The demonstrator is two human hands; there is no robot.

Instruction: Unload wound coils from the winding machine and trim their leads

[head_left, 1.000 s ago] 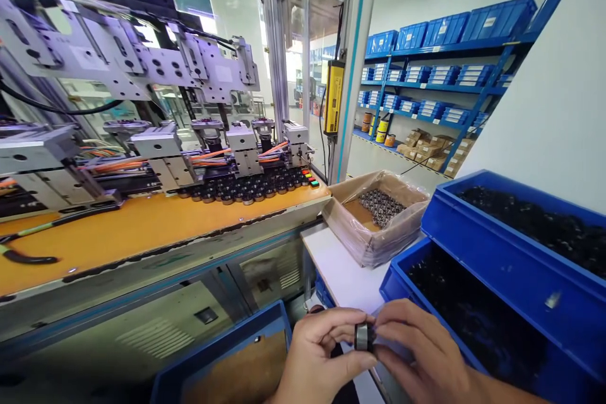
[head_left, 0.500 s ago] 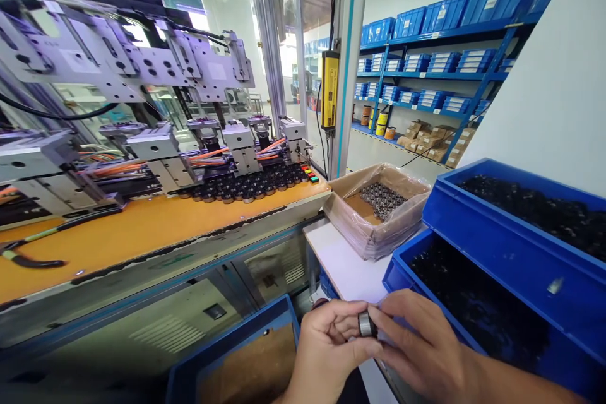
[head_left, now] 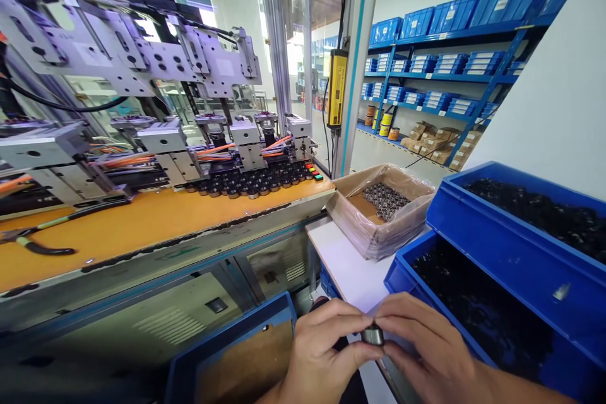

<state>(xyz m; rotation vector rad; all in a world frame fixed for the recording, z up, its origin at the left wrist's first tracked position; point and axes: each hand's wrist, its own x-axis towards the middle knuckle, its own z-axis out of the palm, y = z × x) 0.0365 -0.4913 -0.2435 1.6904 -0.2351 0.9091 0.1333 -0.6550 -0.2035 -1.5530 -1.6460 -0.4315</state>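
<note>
Between the fingertips of both hands is a small ring-shaped metal part [head_left: 372, 335] with a silver side and a black top edge. My left hand [head_left: 326, 350] pinches it from the left, thumb below and index finger above. From the right, my right hand [head_left: 426, 344] closes its thumb and fingers on the same part. Both hands are in front of a white table [head_left: 343, 265], beside the lower blue bin [head_left: 402, 271] with black pieces in it. The part's inside is hidden.
A plastic-lined cardboard box [head_left: 353, 237] holds metal rings. Another blue bin [head_left: 502, 227] of black pieces stands above the lower one. On the machine's orange worktop [head_left: 156, 221] are rows of black-topped rings [head_left: 250, 186] and pliers [head_left: 47, 246]. A blue crate [head_left: 231, 322] is below left.
The ring-shaped part has turned in my fingers, its silver side now facing more towards me. My right fingers have drawn together around it. The camera view has shifted slightly left.
</note>
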